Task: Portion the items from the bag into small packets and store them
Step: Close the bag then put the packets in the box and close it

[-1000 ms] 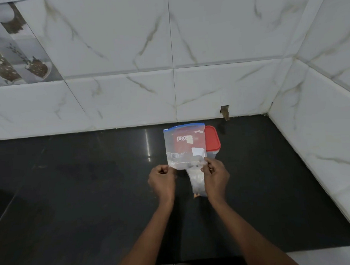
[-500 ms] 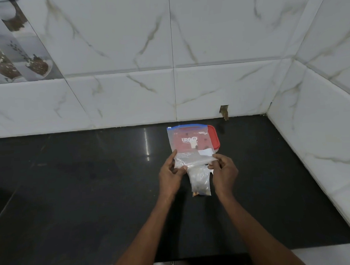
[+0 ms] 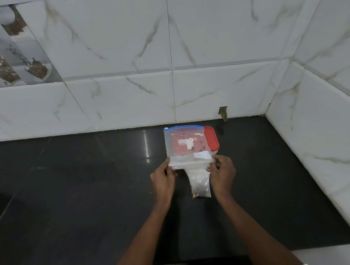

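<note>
A clear zip bag (image 3: 187,146) with a blue seal strip and white print stands upright above the black counter (image 3: 83,195). My left hand (image 3: 163,178) pinches its lower left corner and my right hand (image 3: 222,173) pinches its lower right corner. A few dark bits lie inside it. Below the bag, between my hands, lies a small clear packet (image 3: 199,184) with brownish items at its near end. A container with a red lid (image 3: 211,140) sits behind the bag, partly hidden by it.
White marble-look tiled walls (image 3: 218,85) close the counter at the back and on the right, forming a corner. A small chipped hole (image 3: 223,111) marks the back wall's base. The counter's front edge runs along the bottom of the view.
My hands shifted their grip along the bag's lower edge and spread slightly; the bag, tilted half a second ago, now stands flatter and more upright. The small packet stays below it.
</note>
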